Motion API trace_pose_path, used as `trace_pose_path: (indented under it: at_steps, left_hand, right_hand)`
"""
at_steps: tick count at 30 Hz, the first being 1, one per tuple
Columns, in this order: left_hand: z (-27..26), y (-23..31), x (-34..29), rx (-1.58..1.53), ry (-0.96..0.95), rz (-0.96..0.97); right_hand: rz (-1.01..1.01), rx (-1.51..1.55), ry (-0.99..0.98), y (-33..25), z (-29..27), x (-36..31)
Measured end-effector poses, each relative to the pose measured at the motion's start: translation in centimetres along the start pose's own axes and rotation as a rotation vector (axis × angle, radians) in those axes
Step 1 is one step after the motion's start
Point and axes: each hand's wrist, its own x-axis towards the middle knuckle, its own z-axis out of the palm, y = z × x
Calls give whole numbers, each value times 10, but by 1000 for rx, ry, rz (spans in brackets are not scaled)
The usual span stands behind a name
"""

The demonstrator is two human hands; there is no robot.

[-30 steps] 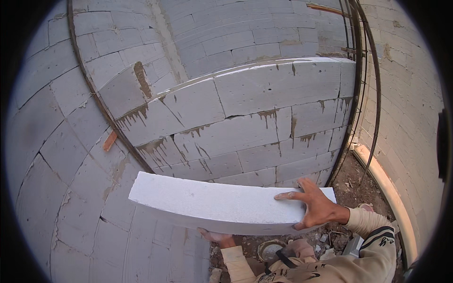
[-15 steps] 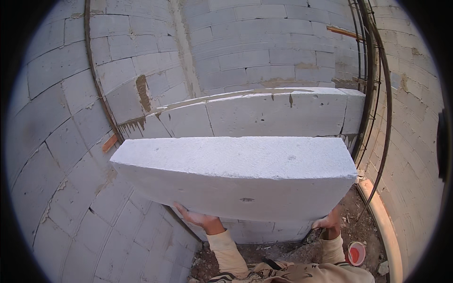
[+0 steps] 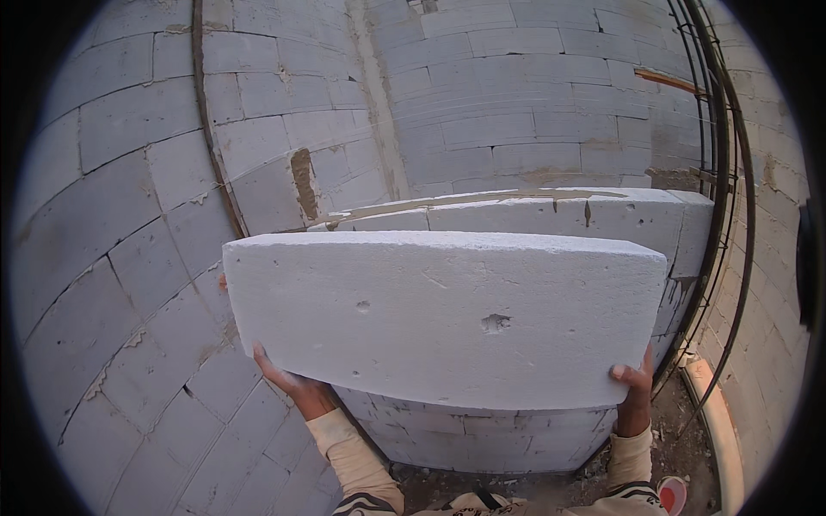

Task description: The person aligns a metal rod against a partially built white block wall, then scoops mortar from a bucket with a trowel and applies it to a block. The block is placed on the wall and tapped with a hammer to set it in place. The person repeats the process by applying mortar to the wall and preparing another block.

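Between my two hands stands a large white aerated concrete block point(image 3: 439, 318), its broad pitted face turned toward me. My left hand point(image 3: 291, 380) supports the block at its lower left corner, the fingers partly hidden behind it. At the lower right end my right hand point(image 3: 635, 387) grips the edge, thumb on the front face. Just beyond the block runs a low wall point(image 3: 637, 215) of similar blocks, with a strip of grey mortar point(image 3: 482, 200) along its top. The block covers much of that wall's near face.
Grey block walls rise at the left point(image 3: 112, 258) and at the back point(image 3: 525, 112). Steel reinforcing bars point(image 3: 742, 198) stand upright at the right end of the low wall. A small bucket point(image 3: 673, 494) and a long pale beam point(image 3: 716, 430) are on the ground at lower right.
The block has tilted upright, so its broad face shows and its top looks narrow. My left hand has moved left to the lower corner; my right hand has come up along the right end.
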Motion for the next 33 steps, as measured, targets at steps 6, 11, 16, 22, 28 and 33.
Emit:
trace_pose_path:
  at_steps: [6, 11, 16, 22, 28, 33]
  left_hand:
    - [19, -20, 109, 186, -123, 1]
    - [52, -37, 162, 381, -182, 7]
    - [79, -66, 180, 502, -196, -10]
    - [95, -92, 201, 558, -250, -86]
    - [113, -108, 234, 547, -300, -43]
    - [115, -116, 249, 485, -396, -39]
  right_hand:
    - [-72, -11, -116, -53, 70, 58]
    - [9, -13, -101, -74, 80, 117]
    - [-381, -194, -279, -79, 64, 153]
    - [-103, -38, -220, -108, 76, 196]
    - [-127, -19, -183, -111, 102, 225]
    - [-167, -28, -191, -101, 106, 253]
